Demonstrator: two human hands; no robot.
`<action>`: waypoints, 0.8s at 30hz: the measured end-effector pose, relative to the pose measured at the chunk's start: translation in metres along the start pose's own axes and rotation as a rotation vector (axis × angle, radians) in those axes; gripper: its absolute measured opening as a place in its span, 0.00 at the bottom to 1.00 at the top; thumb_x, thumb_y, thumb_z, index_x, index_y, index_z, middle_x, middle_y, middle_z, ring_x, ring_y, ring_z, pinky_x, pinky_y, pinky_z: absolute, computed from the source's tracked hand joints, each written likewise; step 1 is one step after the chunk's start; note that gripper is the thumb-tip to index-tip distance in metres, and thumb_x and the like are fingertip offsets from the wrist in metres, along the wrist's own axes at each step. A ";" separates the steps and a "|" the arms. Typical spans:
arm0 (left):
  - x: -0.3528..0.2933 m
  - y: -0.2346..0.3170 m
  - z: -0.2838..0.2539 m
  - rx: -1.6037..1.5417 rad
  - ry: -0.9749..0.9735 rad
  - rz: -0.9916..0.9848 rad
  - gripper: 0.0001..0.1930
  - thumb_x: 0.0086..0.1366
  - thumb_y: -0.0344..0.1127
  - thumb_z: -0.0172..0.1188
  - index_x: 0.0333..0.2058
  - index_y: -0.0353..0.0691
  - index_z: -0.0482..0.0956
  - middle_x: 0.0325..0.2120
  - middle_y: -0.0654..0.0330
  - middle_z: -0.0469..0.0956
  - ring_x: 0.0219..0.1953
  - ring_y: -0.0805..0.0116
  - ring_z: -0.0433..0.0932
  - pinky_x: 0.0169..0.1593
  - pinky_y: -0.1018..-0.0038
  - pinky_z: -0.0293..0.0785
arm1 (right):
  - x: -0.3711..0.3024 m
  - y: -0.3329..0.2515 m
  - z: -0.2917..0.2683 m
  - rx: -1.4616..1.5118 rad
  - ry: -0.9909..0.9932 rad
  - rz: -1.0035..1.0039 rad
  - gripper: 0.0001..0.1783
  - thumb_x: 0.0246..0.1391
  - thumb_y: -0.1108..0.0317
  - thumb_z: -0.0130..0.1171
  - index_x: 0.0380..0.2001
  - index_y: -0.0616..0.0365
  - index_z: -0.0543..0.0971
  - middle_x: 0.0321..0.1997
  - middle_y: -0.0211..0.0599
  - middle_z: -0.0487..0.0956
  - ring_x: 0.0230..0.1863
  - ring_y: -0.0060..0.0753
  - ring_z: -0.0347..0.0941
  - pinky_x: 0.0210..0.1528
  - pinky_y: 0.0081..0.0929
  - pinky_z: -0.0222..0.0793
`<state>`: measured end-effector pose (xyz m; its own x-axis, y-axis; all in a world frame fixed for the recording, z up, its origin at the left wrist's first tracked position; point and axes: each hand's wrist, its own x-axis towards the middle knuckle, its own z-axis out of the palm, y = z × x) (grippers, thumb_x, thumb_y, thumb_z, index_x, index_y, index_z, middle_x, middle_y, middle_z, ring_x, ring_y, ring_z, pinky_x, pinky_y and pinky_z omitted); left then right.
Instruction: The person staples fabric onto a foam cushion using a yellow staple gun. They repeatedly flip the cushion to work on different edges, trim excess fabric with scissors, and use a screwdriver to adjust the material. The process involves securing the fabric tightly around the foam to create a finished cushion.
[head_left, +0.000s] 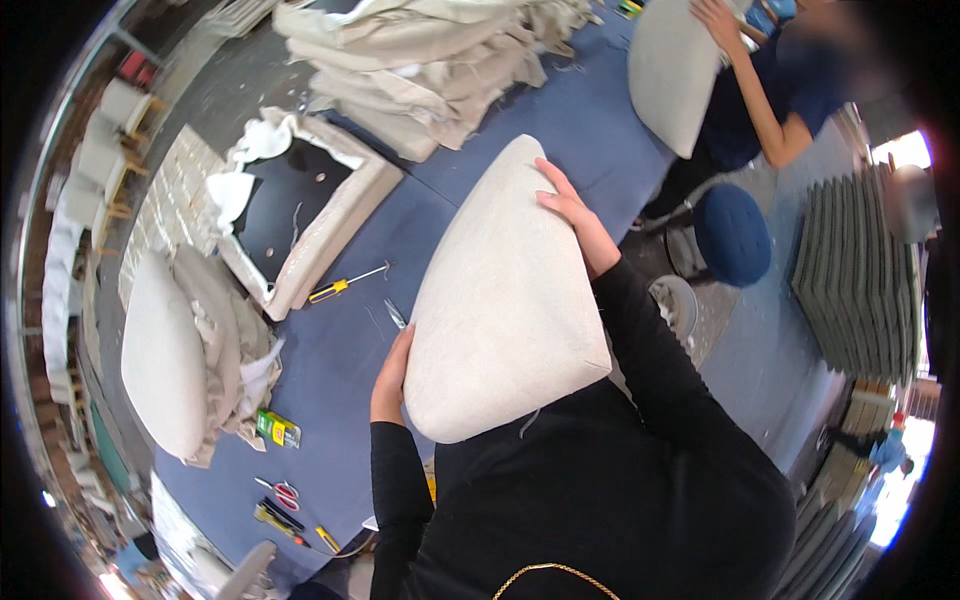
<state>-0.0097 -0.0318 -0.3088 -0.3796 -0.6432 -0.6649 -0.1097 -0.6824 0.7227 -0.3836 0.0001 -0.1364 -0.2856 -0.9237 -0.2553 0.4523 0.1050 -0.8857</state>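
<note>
A beige upholstered chair cushion (500, 310) is tilted up in front of my body, its smooth fabric side facing me. My left hand (392, 376) grips its left edge near the bottom. Higher up, my right hand (578, 214) holds the right edge, with the thumb and fingers on the fabric. A loose thread hangs from the cushion's lower edge. Just beyond my left hand lies a small metal tool (396, 314), partly hidden by the cushion. A yellow-handled hook tool (345, 284) rests on the blue table, beside an upholstered frame (340, 230) with a black underside.
Fabric covers (430, 60) are heaped at the table's far side. Another padded cushion (165, 355) leans at the left by more fabric. Scissors (285, 492) and a yellow-green box (278, 428) lie nearby. A co-worker handles a cushion (672, 75) at far right, near a blue stool (732, 234).
</note>
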 end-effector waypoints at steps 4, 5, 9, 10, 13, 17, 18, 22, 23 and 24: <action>0.002 -0.004 -0.016 -0.042 0.199 0.067 0.38 0.81 0.51 0.68 0.78 0.31 0.70 0.71 0.40 0.78 0.73 0.57 0.76 0.74 0.63 0.73 | -0.004 0.007 -0.044 -0.024 -0.113 -0.032 0.50 0.73 0.57 0.63 0.90 0.50 0.52 0.84 0.52 0.64 0.77 0.42 0.69 0.78 0.35 0.64; 0.004 0.001 -0.019 0.025 0.232 0.139 0.38 0.80 0.49 0.70 0.77 0.29 0.69 0.73 0.37 0.75 0.73 0.56 0.76 0.74 0.63 0.73 | 0.001 0.011 -0.061 -0.031 -0.185 -0.010 0.57 0.73 0.51 0.64 0.92 0.52 0.42 0.88 0.54 0.58 0.82 0.43 0.63 0.81 0.36 0.61; 0.029 -0.010 -0.003 0.386 0.544 0.422 0.43 0.79 0.52 0.71 0.79 0.30 0.64 0.76 0.38 0.70 0.75 0.46 0.73 0.76 0.59 0.70 | 0.053 0.046 -0.134 -0.399 -0.182 0.406 0.66 0.74 0.33 0.60 0.91 0.53 0.32 0.96 0.52 0.40 0.93 0.46 0.44 0.89 0.38 0.47; 0.035 -0.021 0.005 0.536 0.597 0.441 0.45 0.79 0.55 0.69 0.80 0.31 0.62 0.77 0.38 0.68 0.77 0.45 0.70 0.77 0.55 0.67 | 0.067 0.064 -0.147 -0.498 -0.185 0.497 0.70 0.73 0.26 0.59 0.90 0.54 0.28 0.96 0.52 0.38 0.94 0.46 0.41 0.90 0.39 0.46; 0.046 -0.063 0.035 0.841 0.742 0.408 0.48 0.80 0.63 0.64 0.83 0.36 0.57 0.81 0.40 0.62 0.81 0.41 0.64 0.80 0.44 0.60 | 0.091 0.115 -0.183 -0.466 -0.187 0.530 0.70 0.71 0.19 0.53 0.91 0.52 0.33 0.96 0.49 0.38 0.95 0.47 0.38 0.90 0.44 0.47; 0.041 -0.088 0.058 0.881 0.790 0.236 0.52 0.80 0.73 0.53 0.86 0.41 0.51 0.84 0.43 0.54 0.83 0.39 0.58 0.77 0.30 0.56 | 0.078 0.157 -0.213 -0.408 -0.086 0.558 0.65 0.69 0.13 0.47 0.92 0.46 0.49 0.95 0.44 0.51 0.92 0.44 0.49 0.88 0.43 0.53; 0.040 -0.087 0.060 0.871 0.790 0.271 0.53 0.80 0.75 0.50 0.87 0.42 0.49 0.85 0.44 0.52 0.84 0.39 0.56 0.76 0.26 0.56 | 0.069 0.160 -0.220 -0.327 -0.099 0.525 0.63 0.70 0.13 0.45 0.91 0.45 0.53 0.93 0.43 0.55 0.91 0.43 0.53 0.87 0.43 0.55; 0.040 -0.079 0.066 0.942 0.806 0.231 0.50 0.83 0.71 0.49 0.86 0.39 0.50 0.84 0.42 0.53 0.83 0.37 0.57 0.78 0.32 0.57 | 0.007 0.162 -0.254 -0.232 -0.126 0.558 0.59 0.72 0.12 0.34 0.86 0.46 0.67 0.87 0.41 0.69 0.85 0.37 0.65 0.83 0.41 0.62; 0.041 -0.079 0.067 0.929 0.802 0.251 0.49 0.84 0.70 0.48 0.86 0.39 0.50 0.84 0.42 0.53 0.83 0.37 0.57 0.79 0.34 0.56 | -0.011 0.166 -0.260 -0.263 -0.124 0.592 0.59 0.73 0.13 0.33 0.87 0.46 0.65 0.88 0.41 0.68 0.86 0.38 0.63 0.84 0.41 0.60; 0.042 -0.079 0.068 0.897 0.797 0.239 0.48 0.85 0.68 0.48 0.86 0.38 0.51 0.84 0.41 0.53 0.83 0.36 0.56 0.80 0.37 0.55 | -0.027 0.169 -0.266 -0.295 -0.114 0.626 0.58 0.74 0.14 0.32 0.88 0.46 0.64 0.89 0.41 0.66 0.87 0.39 0.61 0.85 0.42 0.59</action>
<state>-0.0792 0.0191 -0.3811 0.1574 -0.9672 -0.1993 -0.8285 -0.2392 0.5063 -0.5238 0.1410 -0.3823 0.0518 -0.6878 -0.7240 0.2496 0.7109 -0.6575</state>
